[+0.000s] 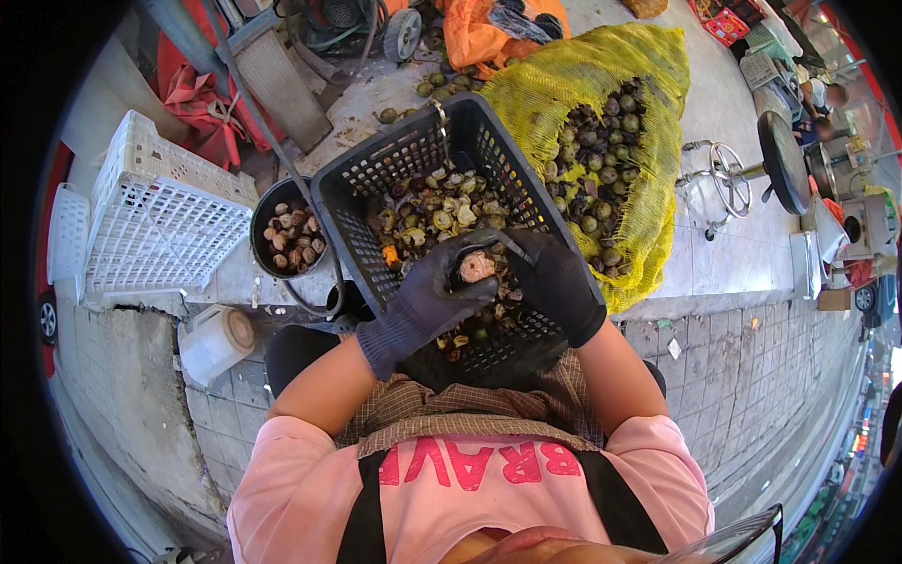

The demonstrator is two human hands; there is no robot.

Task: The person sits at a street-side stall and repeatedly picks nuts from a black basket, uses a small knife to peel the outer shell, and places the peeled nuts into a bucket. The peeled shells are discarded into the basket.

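Observation:
My left hand (440, 285), in a dark glove, holds a pale brown walnut (477, 267) between thumb and fingers. My right hand (553, 282), in a black glove, is closed on a small knife (516, 248), whose blade points toward the walnut. Both hands are over a black plastic crate (416, 144) holding cut green and dark husk pieces (451, 211). Left of the crate, a black bucket (264, 264) holds husked walnuts (292, 236). To the right, a torn yellow mesh sack (521, 92) is full of walnuts in green and blackened husks (606, 166).
White plastic crates (165, 233) stand at the left, above a whitish plastic jug (218, 342). A round black stool (784, 162) is at the right. Loose husked-over walnuts (444, 84) and an orange bag (468, 35) lie beyond the crate. Two people (817, 99) are far off at the upper right.

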